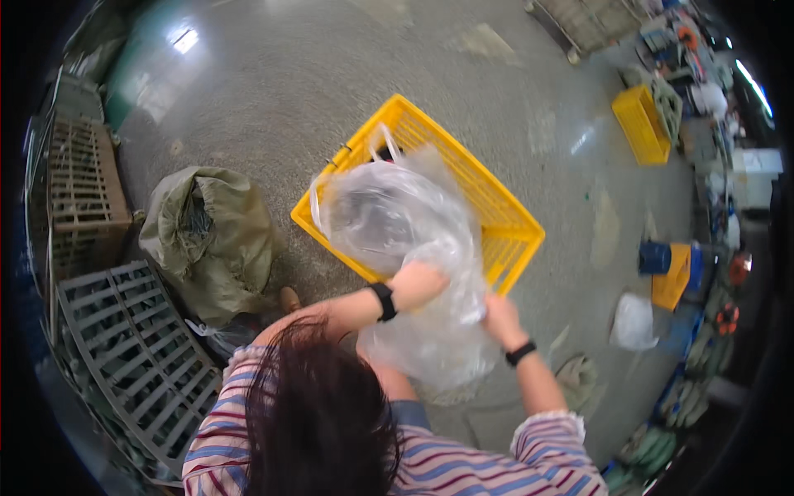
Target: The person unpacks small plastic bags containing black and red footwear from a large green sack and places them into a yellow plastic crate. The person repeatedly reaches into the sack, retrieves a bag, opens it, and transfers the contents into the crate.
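Observation:
A large clear plastic bag (397, 223) hangs in front of me, above a yellow slatted plastic basket (504, 223) on the concrete floor. My left hand (422, 281) reaches into the bag's crumpled lower part and is partly hidden by the film; a black band sits on that wrist. My right hand (499, 318), also with a black wristband, pinches the bag's right side. My dark hair and striped sleeves fill the bottom of the view.
An olive sack (211, 236) slumps to the left, beside grey plastic pallets (132, 347) and a wooden crate (83, 190). On the right are a second yellow basket (641, 124), a blue and yellow container (670, 269) and a white bag (633, 322).

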Motion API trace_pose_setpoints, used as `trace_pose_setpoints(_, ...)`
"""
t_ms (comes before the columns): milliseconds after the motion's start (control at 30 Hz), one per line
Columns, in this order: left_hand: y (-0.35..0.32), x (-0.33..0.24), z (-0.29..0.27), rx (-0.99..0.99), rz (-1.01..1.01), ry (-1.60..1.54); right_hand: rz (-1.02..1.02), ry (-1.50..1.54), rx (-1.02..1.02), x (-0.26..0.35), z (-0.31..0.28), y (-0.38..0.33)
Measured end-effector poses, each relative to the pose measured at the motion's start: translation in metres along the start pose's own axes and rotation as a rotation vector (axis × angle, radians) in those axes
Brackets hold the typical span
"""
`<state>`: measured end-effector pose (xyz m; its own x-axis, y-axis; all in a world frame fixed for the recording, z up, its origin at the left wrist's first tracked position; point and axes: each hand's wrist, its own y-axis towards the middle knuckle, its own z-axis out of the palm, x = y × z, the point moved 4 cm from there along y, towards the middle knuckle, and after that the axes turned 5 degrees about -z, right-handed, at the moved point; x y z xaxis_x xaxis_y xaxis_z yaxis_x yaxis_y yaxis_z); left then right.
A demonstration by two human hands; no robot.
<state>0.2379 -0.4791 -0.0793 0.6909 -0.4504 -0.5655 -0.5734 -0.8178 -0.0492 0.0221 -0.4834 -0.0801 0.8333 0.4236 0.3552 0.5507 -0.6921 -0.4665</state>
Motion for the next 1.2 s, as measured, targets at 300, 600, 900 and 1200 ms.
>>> trace_pose_setpoints(300,-0.131,0.051,0.021,-0.423,-0.806,-0.901,-0.338,0.223,-0.264,0.187,-0.022,0.061)
trace_pose_setpoints(600,-0.321,0.230,0.013,-0.549,-0.756,-0.840,-0.217,-0.366,0.693,0.191,0.146,0.103)
trace_pose_setpoints(900,-0.589,0.534,0.020,-0.175,-1.663,0.070,-0.234,-0.371,0.730,0.285,0.221,0.141)
trace_pose_setpoints(1200,-0.820,0.647,-0.033,-0.159,-1.788,0.522,-0.351,-0.002,0.581,0.505,0.220,0.233)
